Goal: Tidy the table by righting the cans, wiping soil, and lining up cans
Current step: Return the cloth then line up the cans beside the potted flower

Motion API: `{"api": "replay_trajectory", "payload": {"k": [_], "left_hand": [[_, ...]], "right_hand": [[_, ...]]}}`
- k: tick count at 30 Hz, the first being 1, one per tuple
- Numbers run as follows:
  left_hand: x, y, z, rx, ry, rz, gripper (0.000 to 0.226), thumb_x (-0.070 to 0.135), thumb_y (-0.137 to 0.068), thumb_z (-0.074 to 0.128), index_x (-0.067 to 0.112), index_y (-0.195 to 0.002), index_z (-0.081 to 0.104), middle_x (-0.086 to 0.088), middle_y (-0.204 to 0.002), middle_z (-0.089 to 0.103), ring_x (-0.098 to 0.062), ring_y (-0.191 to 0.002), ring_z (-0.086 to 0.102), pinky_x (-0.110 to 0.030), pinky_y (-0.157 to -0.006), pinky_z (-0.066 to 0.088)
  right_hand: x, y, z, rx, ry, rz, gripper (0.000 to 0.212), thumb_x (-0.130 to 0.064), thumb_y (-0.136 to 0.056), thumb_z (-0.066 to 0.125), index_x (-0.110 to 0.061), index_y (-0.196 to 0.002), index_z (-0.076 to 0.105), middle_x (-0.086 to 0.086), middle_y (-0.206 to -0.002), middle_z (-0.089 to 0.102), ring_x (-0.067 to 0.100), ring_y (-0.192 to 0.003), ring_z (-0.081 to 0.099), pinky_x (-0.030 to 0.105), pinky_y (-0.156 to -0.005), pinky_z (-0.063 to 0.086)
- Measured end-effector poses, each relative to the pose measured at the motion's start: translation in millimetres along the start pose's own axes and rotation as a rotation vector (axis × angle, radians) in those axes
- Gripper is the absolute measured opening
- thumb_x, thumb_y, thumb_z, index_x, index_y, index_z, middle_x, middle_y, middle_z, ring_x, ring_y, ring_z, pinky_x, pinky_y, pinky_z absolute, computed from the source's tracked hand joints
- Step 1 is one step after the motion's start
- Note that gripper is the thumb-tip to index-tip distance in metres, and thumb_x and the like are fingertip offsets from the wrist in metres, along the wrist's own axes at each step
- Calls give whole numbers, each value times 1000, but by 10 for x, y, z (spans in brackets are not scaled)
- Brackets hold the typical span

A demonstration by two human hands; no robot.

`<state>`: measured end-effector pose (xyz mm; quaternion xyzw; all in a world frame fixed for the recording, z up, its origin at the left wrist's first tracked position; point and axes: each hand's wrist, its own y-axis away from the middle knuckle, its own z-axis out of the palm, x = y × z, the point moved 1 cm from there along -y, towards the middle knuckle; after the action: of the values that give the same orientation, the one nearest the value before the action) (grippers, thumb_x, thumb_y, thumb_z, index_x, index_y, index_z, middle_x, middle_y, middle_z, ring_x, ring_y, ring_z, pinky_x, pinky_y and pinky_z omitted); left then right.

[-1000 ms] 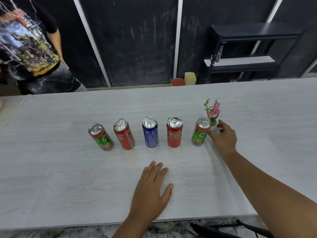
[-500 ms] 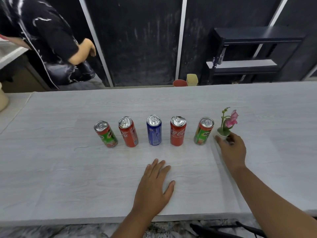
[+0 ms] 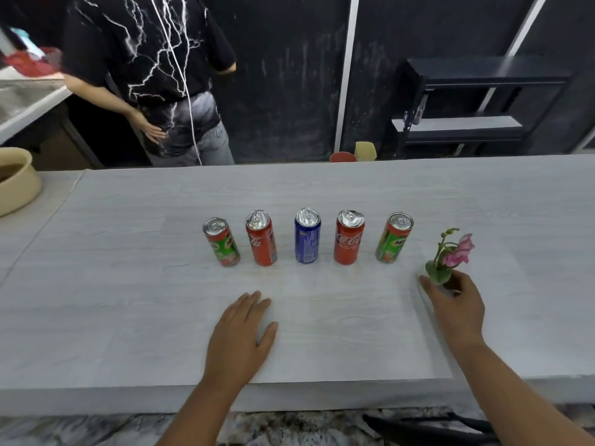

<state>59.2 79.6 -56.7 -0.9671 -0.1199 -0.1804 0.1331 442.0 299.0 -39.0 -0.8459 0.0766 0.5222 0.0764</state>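
Several cans stand upright in a row across the pale table point(image 3: 128, 284): a green can point(image 3: 222, 243), a red can point(image 3: 261, 239), a blue can point(image 3: 307, 236), a second red can point(image 3: 349, 238) and a second green can point(image 3: 393, 238). My right hand point(image 3: 455, 304) holds a small pot with a pink flower point(image 3: 450, 257), to the right of the row and nearer to me. The pot itself is mostly hidden by my fingers. My left hand point(image 3: 240, 336) lies flat on the table in front of the cans, fingers apart, holding nothing.
A person in a black shirt point(image 3: 151, 59) stands beyond the far edge at the left. A beige bowl point(image 3: 16, 181) sits at the far left. A red cup point(image 3: 343, 157) and a yellow cup point(image 3: 365, 151) show behind the far edge. A dark shelf point(image 3: 476, 101) stands back right.
My right hand has carried the flower pot rightward and toward me, away from the right green can. The person behind has turned and moved right. My left hand stays flat.
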Motion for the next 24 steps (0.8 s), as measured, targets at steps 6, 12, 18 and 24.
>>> {"api": "replay_trajectory", "payload": {"k": [6,12,18,24], "left_hand": [[-550,122,-185,13,55,-123,60,54,-106,44,21,-153,63,3,-166,52,-19,-158,42,-38,-129,34],[-492,117,-200,36,79,-129,51,43,-106,55,18,-150,65,2,-163,56,-19,-156,45,-39,-128,37],[-498,120,-218,54,87,-104,46,32,-105,68,16,-149,66,0,-161,58,-21,-155,47,-44,-127,41],[-496,120,-213,79,111,-111,46,29,-103,72,16,-147,68,0,-160,59,-20,-155,47,-44,-127,42]], "right_hand": [[-38,389,161,-81,50,-73,39,-49,-85,88,-29,-114,72,-8,-106,74,21,-98,65,41,-80,53],[-252,665,578,-232,66,-165,28,-41,-84,90,-27,-103,76,-3,-96,76,25,-94,68,52,-85,58],[-469,798,1034,-329,126,-262,44,-38,-80,94,-21,-118,79,2,-109,77,26,-104,66,48,-92,56],[-653,888,1275,-367,280,-345,47,-38,-81,92,-22,-123,77,-4,-111,68,25,-108,59,47,-94,47]]}}
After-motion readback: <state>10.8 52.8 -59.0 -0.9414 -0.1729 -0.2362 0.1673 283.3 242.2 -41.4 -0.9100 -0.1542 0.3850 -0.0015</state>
